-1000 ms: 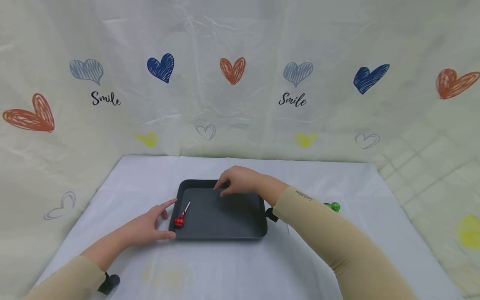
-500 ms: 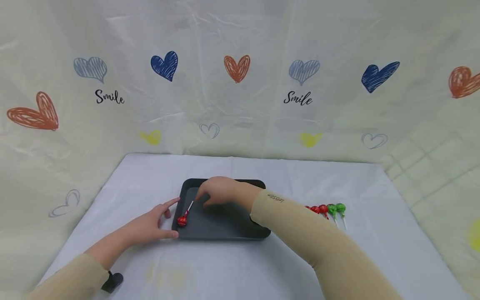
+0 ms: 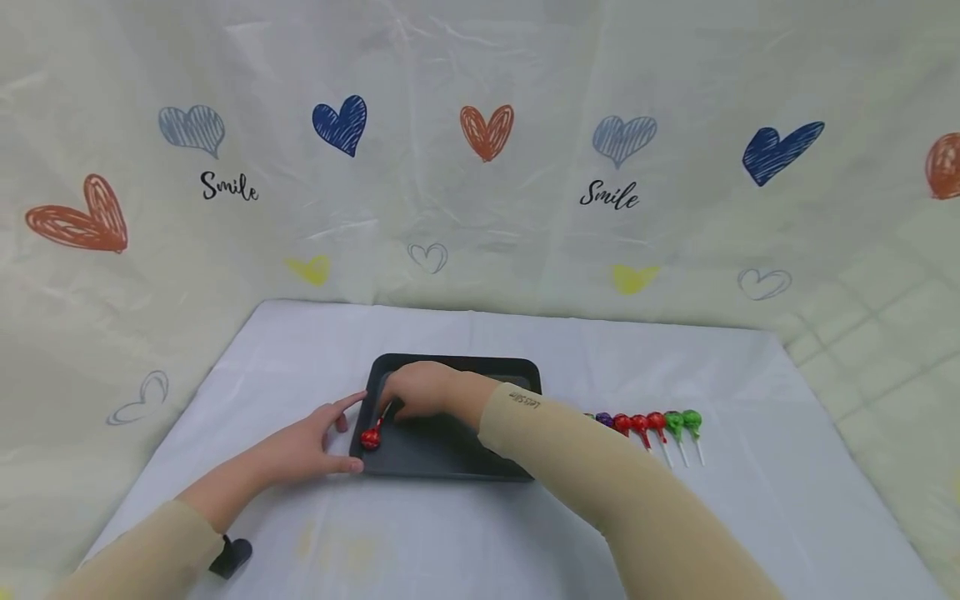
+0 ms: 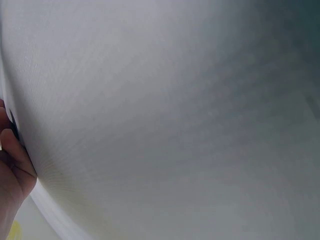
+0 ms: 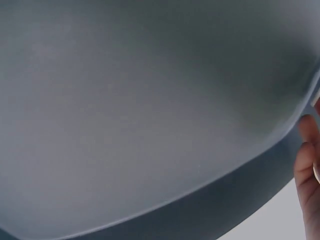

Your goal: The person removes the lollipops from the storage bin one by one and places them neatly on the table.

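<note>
A red-wrapped lollipop (image 3: 371, 438) lies in the left part of a dark grey tray (image 3: 450, 477), its stick pointing away. My right hand (image 3: 422, 388) reaches over the tray from the right, its thumb and fingers down around the upper stick, which they partly hide. I cannot tell whether they pinch it. In the right wrist view, the right fingers (image 5: 306, 155) are at the edge, close to a sliver of red. My left hand (image 3: 300, 450) is at the tray's left side, forefinger and thumb spread wide, fingertips at its rim.
To the right of the tray, a row of lollipops lies on the white tablecloth (image 3: 480, 533): a purple one (image 3: 604, 418), red ones (image 3: 639, 422) and green ones (image 3: 692, 418). My right forearm (image 3: 592, 467) crosses in front of the row's left end.
My right hand has moved left across the tray to the red lollipop's stick. More of the lollipop row shows from behind the sleeve. My left hand stays at the tray's side.
</note>
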The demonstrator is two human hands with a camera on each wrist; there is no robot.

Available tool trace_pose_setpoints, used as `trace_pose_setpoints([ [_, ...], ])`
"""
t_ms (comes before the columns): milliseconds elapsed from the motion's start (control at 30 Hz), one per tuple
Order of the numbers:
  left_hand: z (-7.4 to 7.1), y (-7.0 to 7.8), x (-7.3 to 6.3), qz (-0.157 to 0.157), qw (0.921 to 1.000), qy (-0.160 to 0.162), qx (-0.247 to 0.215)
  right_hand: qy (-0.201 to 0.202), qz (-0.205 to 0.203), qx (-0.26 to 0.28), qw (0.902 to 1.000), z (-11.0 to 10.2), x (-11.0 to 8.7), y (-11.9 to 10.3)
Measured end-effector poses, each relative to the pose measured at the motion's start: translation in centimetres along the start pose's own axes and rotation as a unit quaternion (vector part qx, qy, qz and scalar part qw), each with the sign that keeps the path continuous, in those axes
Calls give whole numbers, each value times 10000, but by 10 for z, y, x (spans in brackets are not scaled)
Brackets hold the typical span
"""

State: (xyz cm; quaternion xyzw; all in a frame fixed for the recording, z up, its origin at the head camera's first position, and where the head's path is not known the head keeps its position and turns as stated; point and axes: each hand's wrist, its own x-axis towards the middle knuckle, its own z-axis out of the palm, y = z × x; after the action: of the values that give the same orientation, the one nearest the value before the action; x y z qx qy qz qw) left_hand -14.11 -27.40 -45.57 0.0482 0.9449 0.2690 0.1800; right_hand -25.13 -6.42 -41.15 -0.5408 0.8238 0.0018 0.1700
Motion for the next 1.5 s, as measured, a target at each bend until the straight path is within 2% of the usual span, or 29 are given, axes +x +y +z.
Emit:
trace_pose_setpoints([
  [300, -6, 8, -1, 84, 9999, -121, 3, -77, 30, -330, 9994, 4, -1, -4],
  [767, -7, 12, -2, 210, 9997, -136, -13, -121, 143, -170, 9997, 5, -14, 0],
  [1133, -8, 12, -3, 119, 9999, -112, 54, -372, 476, -18, 9982, 7, -50, 22],
  [1500, -5, 7, -5, 221, 9997, -49, 20, -550, 885, 197, 9944, 18, -87, 38],
])
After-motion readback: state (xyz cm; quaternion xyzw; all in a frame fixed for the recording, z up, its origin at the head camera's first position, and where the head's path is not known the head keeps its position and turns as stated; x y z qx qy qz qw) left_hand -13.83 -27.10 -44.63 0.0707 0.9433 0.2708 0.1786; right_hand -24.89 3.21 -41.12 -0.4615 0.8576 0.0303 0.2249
